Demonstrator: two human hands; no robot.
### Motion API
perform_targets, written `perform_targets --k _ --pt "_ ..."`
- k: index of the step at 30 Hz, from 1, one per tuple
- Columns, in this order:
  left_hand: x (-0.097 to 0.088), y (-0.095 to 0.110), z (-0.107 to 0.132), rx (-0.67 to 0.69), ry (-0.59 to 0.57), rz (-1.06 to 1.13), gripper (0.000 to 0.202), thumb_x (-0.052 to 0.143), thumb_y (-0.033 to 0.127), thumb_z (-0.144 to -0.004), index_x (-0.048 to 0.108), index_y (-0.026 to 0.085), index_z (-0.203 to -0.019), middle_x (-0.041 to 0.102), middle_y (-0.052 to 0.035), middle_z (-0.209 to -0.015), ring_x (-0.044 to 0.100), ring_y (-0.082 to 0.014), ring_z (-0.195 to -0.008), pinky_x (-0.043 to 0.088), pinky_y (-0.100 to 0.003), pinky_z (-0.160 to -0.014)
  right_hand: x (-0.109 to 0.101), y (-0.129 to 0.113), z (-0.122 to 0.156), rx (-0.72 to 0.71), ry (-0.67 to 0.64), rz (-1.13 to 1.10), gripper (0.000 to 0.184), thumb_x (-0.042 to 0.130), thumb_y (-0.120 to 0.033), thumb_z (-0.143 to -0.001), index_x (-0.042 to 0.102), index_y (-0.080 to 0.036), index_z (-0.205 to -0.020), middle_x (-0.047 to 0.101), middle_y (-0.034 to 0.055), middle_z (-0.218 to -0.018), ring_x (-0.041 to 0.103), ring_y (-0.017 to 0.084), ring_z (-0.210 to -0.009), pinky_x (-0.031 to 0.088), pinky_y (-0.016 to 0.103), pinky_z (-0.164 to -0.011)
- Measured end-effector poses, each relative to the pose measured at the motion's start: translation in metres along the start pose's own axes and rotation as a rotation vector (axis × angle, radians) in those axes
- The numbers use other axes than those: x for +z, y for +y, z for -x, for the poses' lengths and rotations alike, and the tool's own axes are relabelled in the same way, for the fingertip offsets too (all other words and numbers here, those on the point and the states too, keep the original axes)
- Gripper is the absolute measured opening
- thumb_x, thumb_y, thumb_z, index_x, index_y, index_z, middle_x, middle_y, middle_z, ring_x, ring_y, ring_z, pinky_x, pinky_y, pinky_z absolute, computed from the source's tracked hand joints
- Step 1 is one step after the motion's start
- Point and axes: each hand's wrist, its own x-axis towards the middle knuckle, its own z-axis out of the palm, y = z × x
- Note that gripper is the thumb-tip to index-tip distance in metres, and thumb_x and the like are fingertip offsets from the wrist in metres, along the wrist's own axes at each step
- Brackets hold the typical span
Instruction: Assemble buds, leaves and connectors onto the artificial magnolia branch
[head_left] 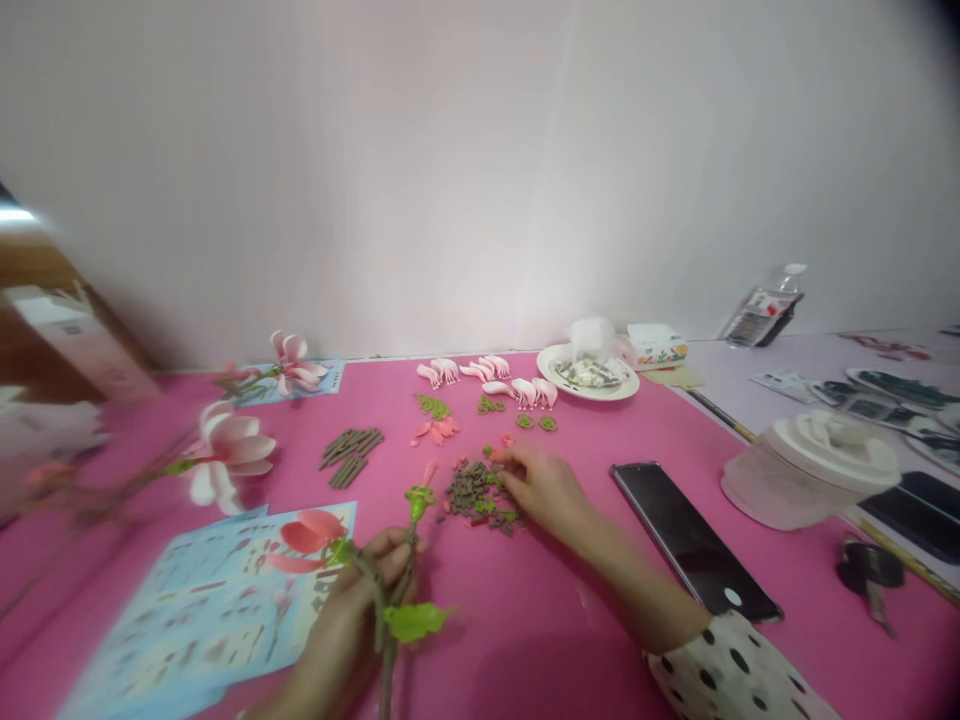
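Observation:
My left hand [352, 610] is closed round the brown stem of a toy flower branch [386, 640] at the lower middle. The branch bears a coral flower, a green leaf low down and a green cup with a pink tip on top. At the far edge of a heap of small brown and green pieces [472, 490], my right hand [544, 485] has its fingertips pressed together near a small coral and green piece. Whether it grips that piece, I cannot make out. Beyond the heap lie coral petals [437, 430], green rings [491, 404] and pale pink petals [534, 392].
Brown sticks [351, 455] and printed instruction sheets [202, 600] lie to the left, with finished pink flowers [229, 455] behind. A white plate [551, 365] stands at the back. On the right are a phone [690, 535], a lidded tub [795, 470] and keys [874, 575].

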Motion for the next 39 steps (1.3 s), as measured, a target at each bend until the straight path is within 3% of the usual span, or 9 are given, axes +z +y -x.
perform_targets --k 12,20,29,39 --pt "-0.0006 -0.0015 -0.0002 0.017 0.013 0.011 0.013 0.075 0.023 -0.068 0.068 0.016 -0.077 0.061 0.0022 -0.067 0.054 -0.0091 -0.061 0.044 -0.017 -0.055 -0.0013 -0.0047 0.0012 -0.014 -0.032 0.007 0.018 0.053 -0.018 -0.082 0.071 -0.020 -0.085 0.067 0.0016 -0.076 0.056 0.014 -0.064 0.031 0.022 -0.056" --pt "0.0004 0.0001 0.0022 0.018 -0.056 -0.019 0.010 0.072 0.024 -0.072 0.066 0.016 -0.074 0.048 0.0048 -0.061 0.042 -0.0072 -0.053 0.036 -0.017 -0.048 -0.0005 -0.0054 0.0019 -0.002 -0.034 0.049 0.021 0.050 -0.018 -0.084 0.070 -0.021 -0.088 0.070 0.0024 -0.081 0.059 0.015 -0.070 0.034 0.022 -0.060" --pt "0.0003 0.0001 0.0017 0.029 -0.060 -0.056 0.008 0.068 0.024 -0.075 0.065 0.016 -0.076 0.045 0.0048 -0.061 0.040 -0.0080 -0.054 0.035 -0.018 -0.049 0.0020 -0.0012 0.0034 0.000 -0.012 0.137 0.019 0.053 -0.014 -0.080 0.070 -0.020 -0.087 0.067 0.0047 -0.091 0.058 0.016 -0.077 0.033 0.023 -0.062" --pt "-0.0010 -0.0006 0.0035 0.027 -0.059 -0.044 0.008 0.070 0.024 -0.073 0.066 0.017 -0.076 0.045 0.0047 -0.061 0.041 -0.0079 -0.054 0.035 -0.018 -0.048 0.0070 -0.0016 0.0039 -0.091 -0.003 0.168 0.015 0.053 -0.012 -0.082 0.067 -0.017 -0.079 0.061 0.0040 -0.084 0.053 0.014 -0.073 0.032 0.023 -0.062"
